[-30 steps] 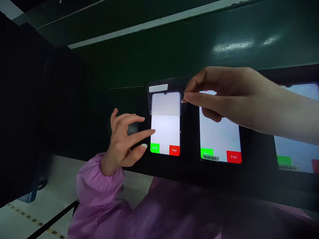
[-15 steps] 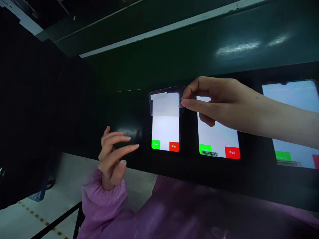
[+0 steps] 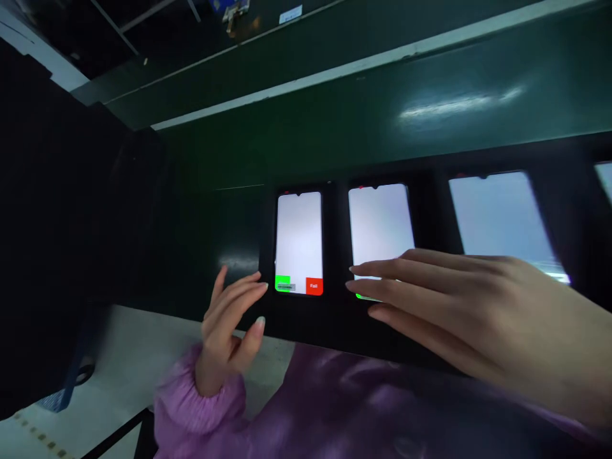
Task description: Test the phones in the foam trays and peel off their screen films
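Roughly between the two sets of fingertips, the left phone (image 3: 299, 239) was set near the front edge of the desk (image 3: 239, 150), its long axis turned from that edge toward the back one. The left hand (image 3: 232, 328) was placed slightly nearer to it: the fingertips were held just beside its front left corner, seemingly apart from it, so that the phone was found to the right of that grip and a little toward the back edge. Nothing was gripped there; the fingers were loosely curved, with a wide gap left before the thumb.

From the other side, the right hand (image 3: 459, 306) was stretched leftward over the front end of the middle phone (image 3: 380, 223). Its fingers were nearly straight and slightly fanned, and nothing was seen held by them; whether the screen was touched could not be told.

At the left phone's front left corner, a green block (image 3: 282, 280) was partly covered by a label (image 3: 286, 287). Toward the desk's right end, the right phone (image 3: 497, 213) was partly hidden by the right hand.
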`<state>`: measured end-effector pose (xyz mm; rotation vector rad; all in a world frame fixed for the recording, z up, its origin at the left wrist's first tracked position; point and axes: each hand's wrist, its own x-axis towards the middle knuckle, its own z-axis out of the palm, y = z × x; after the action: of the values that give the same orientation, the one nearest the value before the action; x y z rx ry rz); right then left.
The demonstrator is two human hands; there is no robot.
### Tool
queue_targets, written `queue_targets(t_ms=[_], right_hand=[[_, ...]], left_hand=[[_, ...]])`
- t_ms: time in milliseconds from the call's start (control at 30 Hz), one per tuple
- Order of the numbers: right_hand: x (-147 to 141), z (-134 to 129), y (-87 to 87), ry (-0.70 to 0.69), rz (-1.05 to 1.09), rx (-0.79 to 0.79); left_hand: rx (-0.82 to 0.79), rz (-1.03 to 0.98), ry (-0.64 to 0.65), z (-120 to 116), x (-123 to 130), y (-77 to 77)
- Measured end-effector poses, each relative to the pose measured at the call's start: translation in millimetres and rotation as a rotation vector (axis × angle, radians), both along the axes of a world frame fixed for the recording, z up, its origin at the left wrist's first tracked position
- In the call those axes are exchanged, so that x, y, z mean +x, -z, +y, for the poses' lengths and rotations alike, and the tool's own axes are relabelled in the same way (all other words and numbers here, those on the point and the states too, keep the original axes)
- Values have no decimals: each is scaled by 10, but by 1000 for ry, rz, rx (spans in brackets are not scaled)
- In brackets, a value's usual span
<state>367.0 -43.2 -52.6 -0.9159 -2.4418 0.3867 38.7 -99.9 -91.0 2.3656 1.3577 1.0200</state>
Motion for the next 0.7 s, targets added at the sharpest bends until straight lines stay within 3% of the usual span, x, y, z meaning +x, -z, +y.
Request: queue_targets(t_ms=[67,167,300,433,567,700], right_hand=[[117,-146,14,20,-122,146],[336,-339,73,140,-220,217],[740,-644,138,370,-51,252],[1075,-953,237,561,-225,198],[1433,-1221,353,766,-78,249],[1709,-1323,402,857,-223,206]], left_hand=[[12,69,12,-81,-1,16],[18,254,-28,-130,-22,68],[93,296,-72,-109,79,76],[139,178,19,-62,440,6],[219,198,168,28,881,37],[237,224,167,112,1165,124]])
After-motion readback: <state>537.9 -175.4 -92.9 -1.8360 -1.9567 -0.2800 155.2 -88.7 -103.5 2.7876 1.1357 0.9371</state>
